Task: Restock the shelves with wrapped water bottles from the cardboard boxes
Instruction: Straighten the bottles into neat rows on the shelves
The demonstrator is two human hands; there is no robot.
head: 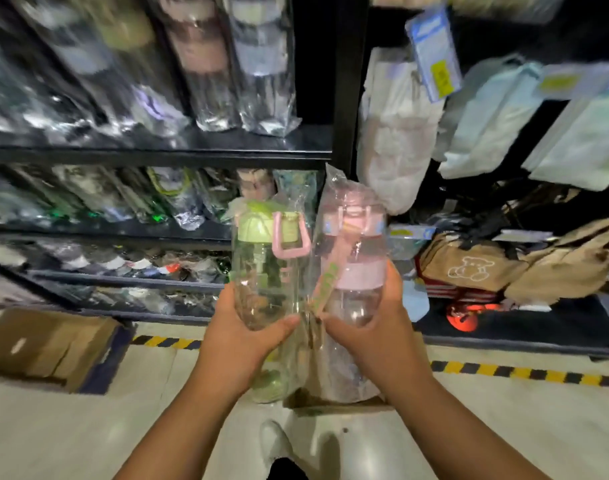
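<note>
Black shelf post (pixel 344 81) standing upright, dark shelf boards (pixel 157 155) running left of the post, tan bear-print bags (pixel 469 268) low to its right, pale glossy floor (pixel 88 427) below it, yellow-and-black hazard tape (pixel 525 372) at its foot

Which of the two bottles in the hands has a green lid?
The greenish bottle in the left hand: it has a green lid with a pink carry loop. The pink bottle in the right hand has a pink lid and band.
</note>
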